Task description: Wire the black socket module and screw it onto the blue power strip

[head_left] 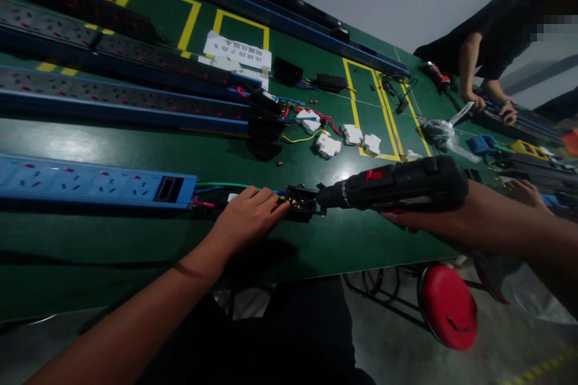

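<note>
A blue power strip (99,183) lies along the left of the green table, with green, blue and red wires coming out of its right end. Those wires run to a small black housing (301,207) that has brass-coloured parts inside. My left hand (253,213) is closed on the housing's left part, fingers over the wires. My right hand (424,219) is wrapped round a black power drill (397,185), which lies level and points left, its tip at the housing's right side. The drill's body hides part of that hand.
Further back are more power strips (121,99), white modules (328,145) with loose wires, and a paper sheet (237,51). Another person's hands (508,111) work at the right beside a plastic bag (445,132). A red stool (449,307) stands below the table's edge.
</note>
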`<action>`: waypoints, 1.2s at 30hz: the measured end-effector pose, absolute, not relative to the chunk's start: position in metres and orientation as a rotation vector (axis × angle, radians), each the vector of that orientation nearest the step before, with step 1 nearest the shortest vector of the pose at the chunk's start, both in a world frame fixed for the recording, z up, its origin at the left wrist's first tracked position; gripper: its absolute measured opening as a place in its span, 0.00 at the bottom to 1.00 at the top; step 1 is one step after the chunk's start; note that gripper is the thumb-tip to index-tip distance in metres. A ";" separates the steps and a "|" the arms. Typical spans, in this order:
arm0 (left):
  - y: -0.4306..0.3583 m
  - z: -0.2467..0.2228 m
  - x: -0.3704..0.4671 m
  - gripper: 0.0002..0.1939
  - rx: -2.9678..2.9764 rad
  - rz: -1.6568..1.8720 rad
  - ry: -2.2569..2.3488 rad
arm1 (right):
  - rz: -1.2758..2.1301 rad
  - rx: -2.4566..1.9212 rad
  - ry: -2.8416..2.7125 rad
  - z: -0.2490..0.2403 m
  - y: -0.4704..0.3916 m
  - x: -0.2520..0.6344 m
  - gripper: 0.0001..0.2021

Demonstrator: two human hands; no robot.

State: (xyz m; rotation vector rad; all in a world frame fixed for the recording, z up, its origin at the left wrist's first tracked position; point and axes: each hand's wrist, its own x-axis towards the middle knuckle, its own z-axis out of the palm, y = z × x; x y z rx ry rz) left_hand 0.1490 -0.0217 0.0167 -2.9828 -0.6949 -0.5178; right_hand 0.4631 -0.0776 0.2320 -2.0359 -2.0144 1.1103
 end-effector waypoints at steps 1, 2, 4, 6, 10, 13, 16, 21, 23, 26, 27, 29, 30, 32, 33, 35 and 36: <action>-0.022 0.018 0.148 0.08 -2.992 -0.504 -0.696 | 1.125 -2.041 -2.026 0.233 -0.075 0.461 0.18; -0.022 0.019 0.147 0.08 -3.001 -0.495 -0.688 | 1.147 -2.051 -2.044 0.235 -0.073 0.459 0.19; -0.022 0.021 0.146 0.10 -3.014 -0.483 -0.671 | 1.155 -2.093 -2.110 0.238 -0.066 0.454 0.19; -0.022 0.022 0.146 0.12 -3.019 -0.480 -0.671 | 1.123 -2.154 -2.201 0.242 -0.059 0.447 0.19; -0.022 0.020 0.145 0.12 -3.017 -0.482 -0.688 | 0.997 -2.295 -2.351 0.252 -0.044 0.430 0.20; -0.022 0.017 0.144 0.13 -3.010 -0.482 -0.672 | 0.898 -2.334 -2.435 0.258 -0.032 0.415 0.20; -0.022 0.016 0.144 0.13 -2.999 -0.482 -0.671 | 0.833 -2.274 -2.559 0.262 -0.021 0.402 0.20; -0.023 0.016 0.143 0.13 -2.994 -0.498 -0.675 | 0.811 -2.164 -2.777 0.262 -0.009 0.391 0.14; -0.023 0.016 0.142 0.14 -2.999 -0.499 -0.668 | 0.860 -2.126 -2.831 0.261 -0.006 0.389 0.12; -0.023 0.016 0.142 0.14 -3.008 -0.511 -0.666 | 0.849 -2.116 -2.877 0.261 -0.005 0.385 0.11; -0.023 0.016 0.142 0.14 -3.011 -0.518 -0.668 | 0.831 -2.121 -2.881 0.262 -0.005 0.384 0.11; -0.023 0.016 0.142 0.14 -3.018 -0.521 -0.674 | 0.817 -2.139 -2.876 0.263 -0.006 0.383 0.12; -0.023 0.016 0.142 0.14 -3.019 -0.520 -0.674 | 0.816 -2.148 -2.866 0.263 -0.008 0.383 0.13; -0.023 0.016 0.143 0.14 -3.015 -0.516 -0.673 | 0.836 -2.172 -2.844 0.264 -0.011 0.384 0.14; -0.023 0.017 0.143 0.14 -3.016 -0.512 -0.673 | 0.845 -2.189 -2.840 0.263 -0.012 0.384 0.14; -0.024 0.017 0.144 0.14 -3.024 -0.520 -0.679 | 0.829 -2.211 -2.771 0.262 -0.015 0.386 0.12; -0.024 0.017 0.144 0.15 -3.031 -0.533 -0.683 | 0.811 -2.200 -2.707 0.262 -0.016 0.387 0.11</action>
